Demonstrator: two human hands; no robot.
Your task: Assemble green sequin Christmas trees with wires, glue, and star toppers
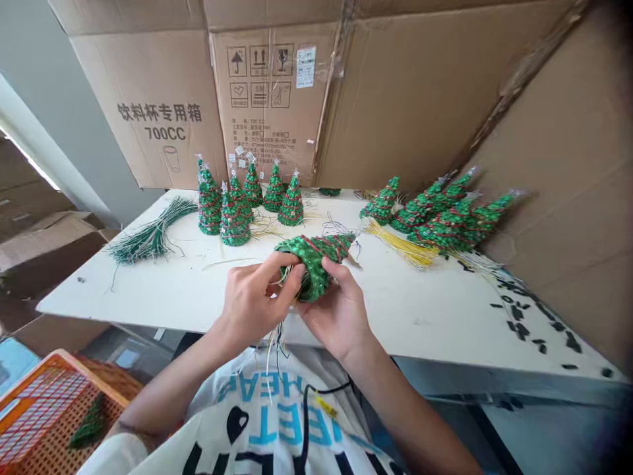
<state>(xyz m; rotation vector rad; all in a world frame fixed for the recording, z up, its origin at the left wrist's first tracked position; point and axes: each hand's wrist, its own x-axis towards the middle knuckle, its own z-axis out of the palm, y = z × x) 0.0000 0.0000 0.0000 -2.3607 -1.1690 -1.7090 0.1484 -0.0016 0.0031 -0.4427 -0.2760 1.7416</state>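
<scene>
A small cone-shaped tree of green tinsel with red bands (314, 264) lies on its side, held above the white table (420, 323). My left hand (260, 300) grips its wide base end, with the fingers curled over the green surface. My right hand (336, 307) holds it from below and the near side. Thin wire ends (274, 343) hang down from the base past my hands. The inside of the base is mostly hidden by my left fingers.
Several finished tinsel trees (252, 198) stand at the back, others (445, 221) lie at right. A green wire bundle (151, 237), yellow wires (400, 245) and black scraps (529, 313) lie on the table. Cardboard boxes (271, 92) stand behind; an orange crate (54, 409) sits lower left.
</scene>
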